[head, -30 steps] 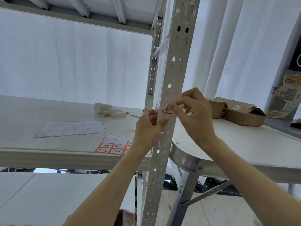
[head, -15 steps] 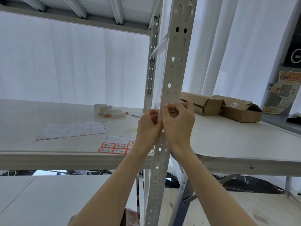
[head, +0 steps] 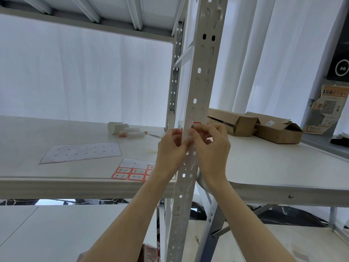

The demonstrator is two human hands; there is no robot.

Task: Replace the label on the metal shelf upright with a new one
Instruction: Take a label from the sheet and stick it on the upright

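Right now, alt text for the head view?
Two bare hands, left hand and right hand, pinch a small red-edged label against a perforated metal shelf upright. On the white shelf behind lie a sheet of red-bordered labels, an emptied label sheet and cardboard boxes.

Label sheets point(head: 132, 170) on shelf point(head: 56, 182) left of upright point(head: 196, 103); boxes point(head: 264, 127) right.

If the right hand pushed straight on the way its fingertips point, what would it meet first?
Most likely the perforated white metal shelf upright: the right hand already presses the red-edged white label against it, though depth is unclear.
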